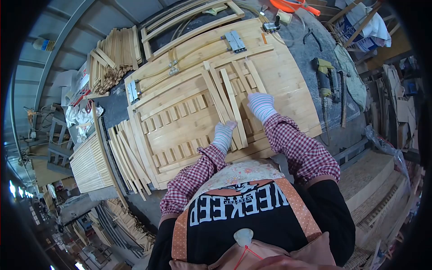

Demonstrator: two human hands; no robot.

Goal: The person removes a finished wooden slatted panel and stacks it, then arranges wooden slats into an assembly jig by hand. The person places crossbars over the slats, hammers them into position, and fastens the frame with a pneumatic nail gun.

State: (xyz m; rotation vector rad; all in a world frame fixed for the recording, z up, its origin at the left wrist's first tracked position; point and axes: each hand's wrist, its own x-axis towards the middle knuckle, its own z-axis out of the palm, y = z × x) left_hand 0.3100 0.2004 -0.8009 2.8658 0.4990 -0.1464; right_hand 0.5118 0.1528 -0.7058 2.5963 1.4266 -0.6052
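Observation:
My left hand (223,136), in a striped glove, is closed around the lower part of several long pale wooden slats (219,96) lying together across a jig. One slat (234,108) lies slightly apart, just right of that bundle. My right hand (261,105), gloved the same way, is closed at the lower end of another wooden slat (255,76); its fingertips are partly hidden. Under both hands is the wooden jig board (292,90), with a raised frame and rows of small wooden blocks (180,150).
Metal clamps (235,42) with hoses are fixed along the board's far side. Stacked slats (114,58) and loose slats (128,157) lie to the left. A nail gun (325,78), a hammer (344,99) and pliers (312,39) rest on the right. An orange container (288,5) is at the back.

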